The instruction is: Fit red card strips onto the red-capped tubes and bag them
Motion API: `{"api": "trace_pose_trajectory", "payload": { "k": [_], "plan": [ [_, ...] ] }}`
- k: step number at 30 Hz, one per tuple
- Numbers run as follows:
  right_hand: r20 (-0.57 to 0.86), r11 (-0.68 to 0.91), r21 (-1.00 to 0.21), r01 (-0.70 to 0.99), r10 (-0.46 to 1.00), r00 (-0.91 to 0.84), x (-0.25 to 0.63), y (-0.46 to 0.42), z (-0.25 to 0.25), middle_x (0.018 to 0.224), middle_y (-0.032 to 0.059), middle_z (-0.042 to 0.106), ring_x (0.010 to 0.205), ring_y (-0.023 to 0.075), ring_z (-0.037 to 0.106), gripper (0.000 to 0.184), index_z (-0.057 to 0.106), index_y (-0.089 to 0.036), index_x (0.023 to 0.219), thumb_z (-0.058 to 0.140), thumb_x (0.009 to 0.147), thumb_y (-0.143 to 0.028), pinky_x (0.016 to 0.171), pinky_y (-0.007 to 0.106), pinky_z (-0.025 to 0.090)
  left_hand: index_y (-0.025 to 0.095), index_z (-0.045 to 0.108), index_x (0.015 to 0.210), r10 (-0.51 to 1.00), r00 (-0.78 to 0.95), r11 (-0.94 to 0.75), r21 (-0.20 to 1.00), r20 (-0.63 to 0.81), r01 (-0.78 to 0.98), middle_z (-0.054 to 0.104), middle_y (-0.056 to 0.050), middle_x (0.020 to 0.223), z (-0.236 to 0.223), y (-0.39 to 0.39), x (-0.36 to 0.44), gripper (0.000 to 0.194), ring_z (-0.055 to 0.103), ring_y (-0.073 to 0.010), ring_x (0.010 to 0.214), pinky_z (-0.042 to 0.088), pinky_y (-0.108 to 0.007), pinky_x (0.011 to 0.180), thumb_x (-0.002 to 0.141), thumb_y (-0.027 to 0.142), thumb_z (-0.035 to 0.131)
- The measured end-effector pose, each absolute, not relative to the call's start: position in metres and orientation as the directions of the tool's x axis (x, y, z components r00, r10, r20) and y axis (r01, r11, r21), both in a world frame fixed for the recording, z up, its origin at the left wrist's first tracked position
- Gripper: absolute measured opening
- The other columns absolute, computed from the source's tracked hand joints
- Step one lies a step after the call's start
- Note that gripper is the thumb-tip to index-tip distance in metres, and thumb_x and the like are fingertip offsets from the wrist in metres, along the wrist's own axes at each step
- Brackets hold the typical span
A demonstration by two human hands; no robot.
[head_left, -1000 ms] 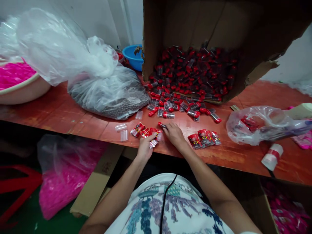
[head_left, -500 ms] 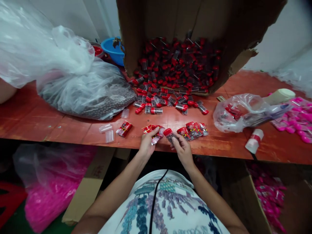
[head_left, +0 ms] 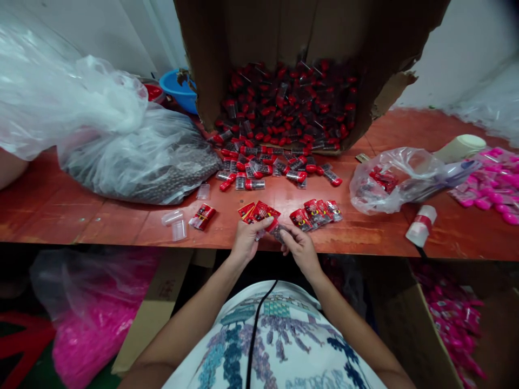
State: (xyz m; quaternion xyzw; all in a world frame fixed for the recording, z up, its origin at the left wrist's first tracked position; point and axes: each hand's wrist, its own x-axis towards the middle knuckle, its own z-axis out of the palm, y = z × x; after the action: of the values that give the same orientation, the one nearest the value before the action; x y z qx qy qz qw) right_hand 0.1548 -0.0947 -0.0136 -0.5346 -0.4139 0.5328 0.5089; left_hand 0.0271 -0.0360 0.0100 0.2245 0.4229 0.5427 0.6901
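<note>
My left hand [head_left: 246,237] is closed on a fan of red printed plastic sleeves [head_left: 259,209], thumb on top. Pinched in my right hand [head_left: 299,246] is a small clear tube of dark beads [head_left: 278,233]. Its red-capped end meets the sleeves at my left fingertips; whether it sits inside one I cannot tell. Just beyond my right hand lie several red-wrapped tubes [head_left: 320,212] in a row. A stack of red sleeves [head_left: 203,216] lies to the left, beside clear empty tubes [head_left: 179,230].
A cardboard box [head_left: 206,70] on its side spills red-capped tubes [head_left: 259,167] onto the red table [head_left: 121,221]. A plastic bag of dark beads [head_left: 141,162] stands left. To the right are a clear bag [head_left: 395,183], a white roll [head_left: 421,226] and pink items [head_left: 494,183].
My right hand has brought the bead tube left, against the sleeves in my left hand. The sleeves are now fanned wider. The view has shifted slightly.
</note>
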Motion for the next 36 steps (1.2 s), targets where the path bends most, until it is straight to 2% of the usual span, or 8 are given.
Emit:
{"api": "trace_pose_trajectory", "payload": {
  "k": [3, 7, 18, 24, 31, 36],
  "plan": [
    [-0.123, -0.116, -0.991, -0.062, 0.983, 0.137, 0.157, -0.097, -0.012, 0.061, -0.0033, 0.057, 0.049, 0.0086, 0.052, 0.036, 0.064, -0.017, 0.109, 0.057, 0.082, -0.04, 0.043, 0.019, 0.046, 0.012, 0.065, 0.068, 0.931, 0.02, 0.305, 0.75, -0.364, -0.587, 0.067, 0.0, 0.067, 0.01, -0.031, 0.026, 0.023, 0.063, -0.0118, 0.06, 0.05, -0.022, 0.062, 0.052, 0.01, 0.081],
    [-0.096, -0.089, -0.995, -0.041, 0.973, 0.208, 0.16, -0.1, -0.012, 0.062, -0.0029, 0.057, 0.05, 0.0095, 0.053, 0.036, 0.063, -0.018, 0.111, 0.056, 0.083, -0.04, 0.046, 0.02, 0.046, 0.008, 0.068, 0.069, 0.877, 0.04, 0.401, 0.685, -0.478, -0.608, 0.07, -0.005, 0.068, 0.01, -0.026, 0.024, 0.016, 0.065, -0.0146, 0.063, 0.053, -0.025, 0.064, 0.056, 0.007, 0.076],
    [-0.077, -0.057, -0.995, -0.078, 0.953, 0.294, 0.159, -0.105, -0.01, 0.07, -0.0002, 0.063, 0.052, 0.0121, 0.055, 0.038, 0.062, -0.02, 0.113, 0.057, 0.083, -0.042, 0.049, 0.024, 0.048, 0.009, 0.065, 0.067, 0.793, 0.067, 0.483, 0.559, -0.605, -0.674, 0.068, -0.004, 0.065, 0.01, -0.025, 0.029, 0.008, 0.063, -0.0112, 0.056, 0.055, -0.021, 0.058, 0.067, 0.002, 0.069],
    [-0.076, -0.055, -0.995, -0.079, 0.954, 0.291, 0.158, -0.103, -0.012, 0.074, 0.0004, 0.063, 0.054, 0.0121, 0.056, 0.039, 0.061, -0.021, 0.116, 0.057, 0.083, -0.041, 0.052, 0.025, 0.05, 0.01, 0.066, 0.068, 0.819, 0.091, 0.483, 0.596, -0.566, -0.641, 0.068, -0.004, 0.066, 0.009, -0.03, 0.033, 0.009, 0.063, -0.0121, 0.056, 0.054, -0.022, 0.056, 0.064, 0.006, 0.073],
    [-0.081, -0.067, -0.996, -0.067, 0.969, 0.232, 0.158, -0.104, -0.014, 0.075, 0.0, 0.063, 0.055, 0.0113, 0.056, 0.036, 0.062, -0.021, 0.113, 0.058, 0.083, -0.04, 0.05, 0.023, 0.05, 0.011, 0.067, 0.069, 0.89, 0.001, 0.364, 0.71, -0.455, -0.603, 0.069, -0.002, 0.065, 0.011, -0.033, 0.033, 0.018, 0.063, -0.0128, 0.059, 0.052, -0.024, 0.062, 0.056, 0.011, 0.079],
    [-0.072, -0.047, -0.995, -0.092, 0.957, 0.282, 0.156, -0.105, -0.015, 0.078, 0.001, 0.063, 0.055, 0.0112, 0.057, 0.037, 0.059, -0.02, 0.116, 0.057, 0.084, -0.038, 0.053, 0.024, 0.052, 0.011, 0.067, 0.07, 0.887, 0.002, 0.371, 0.709, -0.462, -0.599, 0.068, -0.001, 0.065, 0.011, -0.035, 0.034, 0.02, 0.063, -0.0126, 0.057, 0.051, -0.023, 0.057, 0.056, 0.014, 0.081]
  ]
}}
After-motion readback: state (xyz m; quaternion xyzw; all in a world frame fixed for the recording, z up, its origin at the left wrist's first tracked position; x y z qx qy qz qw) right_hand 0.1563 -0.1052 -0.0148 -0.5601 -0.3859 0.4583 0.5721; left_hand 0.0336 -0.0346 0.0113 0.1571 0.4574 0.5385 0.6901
